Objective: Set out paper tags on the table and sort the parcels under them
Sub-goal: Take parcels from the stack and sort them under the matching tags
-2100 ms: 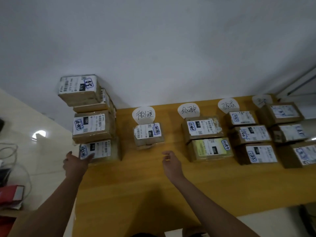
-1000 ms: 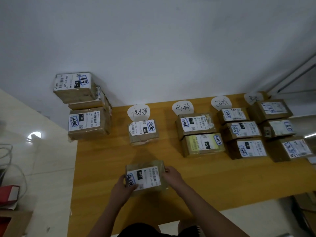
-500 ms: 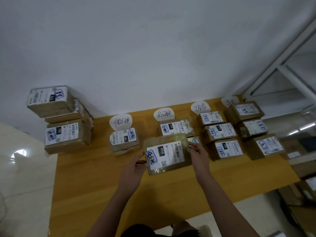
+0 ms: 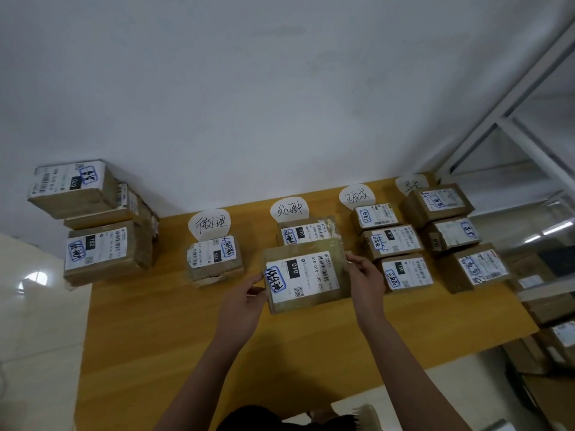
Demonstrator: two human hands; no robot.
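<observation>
- Over the middle of the table (image 4: 149, 337), under the second tag (image 4: 289, 209), is where the held parcel (image 4: 303, 275) hangs right now. Label up, black "010" block showing, blue-boxed handwriting on its left end.
- Grip: left hand (image 4: 241, 309) is pinching the left end with fingers on the edge, right hand (image 4: 367, 281) is clamped on the right end, fingertips curled over the far corner. So both hands are closed on the box. Can't tell if its underside is touching anything yet.
- What just changed: two seconds back the left hand was reaching for the bottom box of the unsorted stack (image 4: 102, 225) at the far left. A second ago the parcel was low and near, in front of the first tag (image 4: 210, 223). Now it's been carried right and farther out, covering most of that column's nearer box, with the rear box (image 4: 306, 233) peeking out behind.
- Meaning, as I read it: the sorting call is made and it's going in the second column. Probably on top of or just near of what's already there.
- Neighbours: the first column has just one parcel (image 4: 213, 258). The third tag (image 4: 357, 195) has three parcels in a row below it, and the fourth tag (image 4: 410, 183) at the far right also has three.
- All four tags are out, so that half looks done. The stack on the left is shorter now but has a few boxes left, so sorting isn't over.
</observation>
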